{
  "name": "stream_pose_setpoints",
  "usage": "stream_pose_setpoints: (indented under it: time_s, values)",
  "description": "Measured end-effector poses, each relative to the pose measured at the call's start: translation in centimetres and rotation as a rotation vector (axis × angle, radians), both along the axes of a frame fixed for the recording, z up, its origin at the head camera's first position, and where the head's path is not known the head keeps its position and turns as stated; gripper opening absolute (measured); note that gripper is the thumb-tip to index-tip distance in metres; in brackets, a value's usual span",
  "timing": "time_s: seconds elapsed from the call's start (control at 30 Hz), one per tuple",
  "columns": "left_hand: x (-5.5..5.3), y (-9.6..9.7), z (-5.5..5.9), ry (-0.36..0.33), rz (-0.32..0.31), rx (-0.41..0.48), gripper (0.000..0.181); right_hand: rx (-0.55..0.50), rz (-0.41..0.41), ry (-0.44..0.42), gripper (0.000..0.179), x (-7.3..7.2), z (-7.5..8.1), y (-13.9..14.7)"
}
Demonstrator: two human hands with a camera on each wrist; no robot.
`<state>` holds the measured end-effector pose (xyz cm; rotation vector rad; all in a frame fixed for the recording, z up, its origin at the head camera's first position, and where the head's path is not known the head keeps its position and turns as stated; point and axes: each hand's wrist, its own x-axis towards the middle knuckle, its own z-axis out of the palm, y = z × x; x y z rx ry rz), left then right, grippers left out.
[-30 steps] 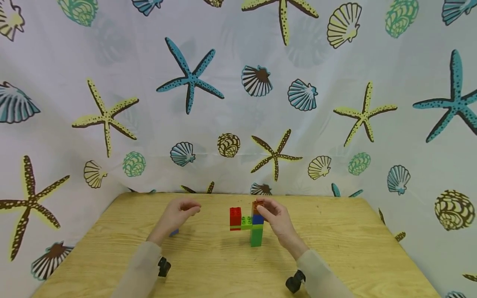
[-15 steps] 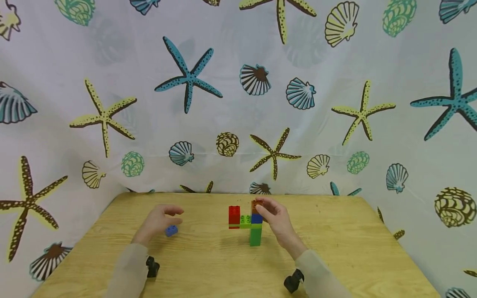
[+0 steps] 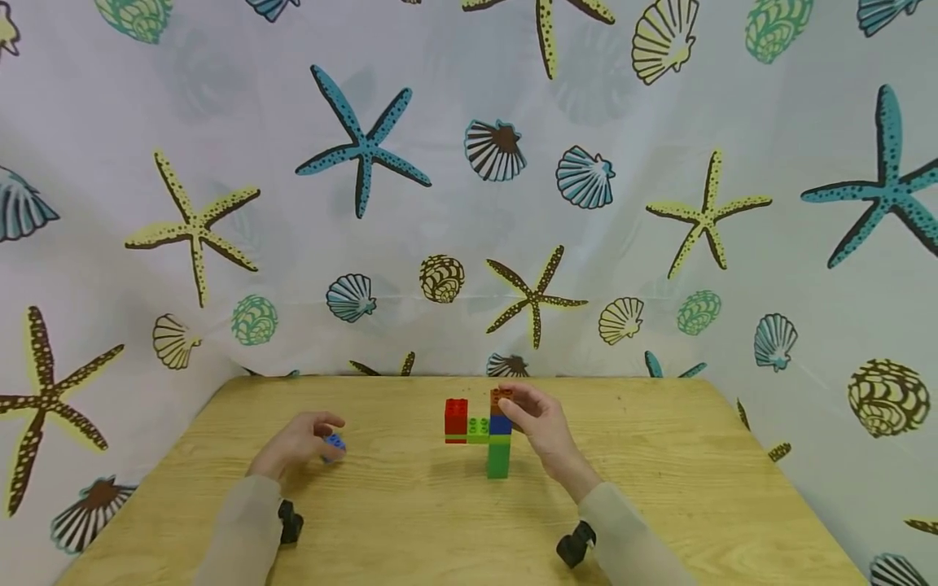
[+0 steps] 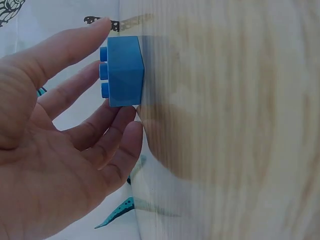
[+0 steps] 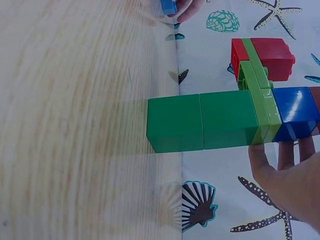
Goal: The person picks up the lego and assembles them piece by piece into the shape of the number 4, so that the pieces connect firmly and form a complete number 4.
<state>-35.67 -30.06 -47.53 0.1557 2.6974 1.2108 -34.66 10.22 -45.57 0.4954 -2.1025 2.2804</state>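
Observation:
On the left part of the table lies a loose blue toy brick, studs toward my palm in the left wrist view. My left hand reaches round it with thumb and fingers spread to either side; the thumb tip stands off its edge. In the middle a toy-brick tower stands upright: green at the bottom, then light green, blue and an orange-brown brick on top. A light green arm leads left to a red brick. My right hand grips the tower near its top from the right.
The wooden table carries both the tower and the loose brick. Behind and at the sides hangs a white cloth printed with starfish and shells. A black wrist camera is strapped below my right hand.
My left hand has moved left and down to the loose blue brick, now partly covered by its fingers. The right hand keeps hold of the tower. The head view has shifted slightly.

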Motion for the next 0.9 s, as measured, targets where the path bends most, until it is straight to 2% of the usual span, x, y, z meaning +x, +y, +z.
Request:
stream_pose_setpoints:
  time_s: [0.2, 0.27, 0.43, 0.73, 0.9]
  values:
    - [-0.23, -0.65, -0.37, 0.01, -0.006, -0.022, 0.06, -0.005, 0.01, -0.019, 0.033, -0.16, 0.0, -0.06]
    - [-0.23, -0.8, -0.44, 0.008, 0.009, -0.018, 0.058, -0.001, 0.015, -0.022, 0.034, -0.19, 0.01, -0.01]
    - [-0.09, -0.91, -0.3, 0.006, 0.037, 0.002, 0.055, -0.002, 0.026, -0.013, 0.036, -0.25, 0.05, 0.2]
    - [-0.34, -0.85, -0.15, 0.045, 0.05, -0.042, 0.049, 0.028, 0.033, -0.012, 0.04, -0.59, 0.14, 0.27]
    - [-0.38, -0.44, -0.12, 0.054, 0.054, -0.009, 0.05, 0.043, 0.027, -0.02, 0.039, -0.48, 0.1, 0.37]
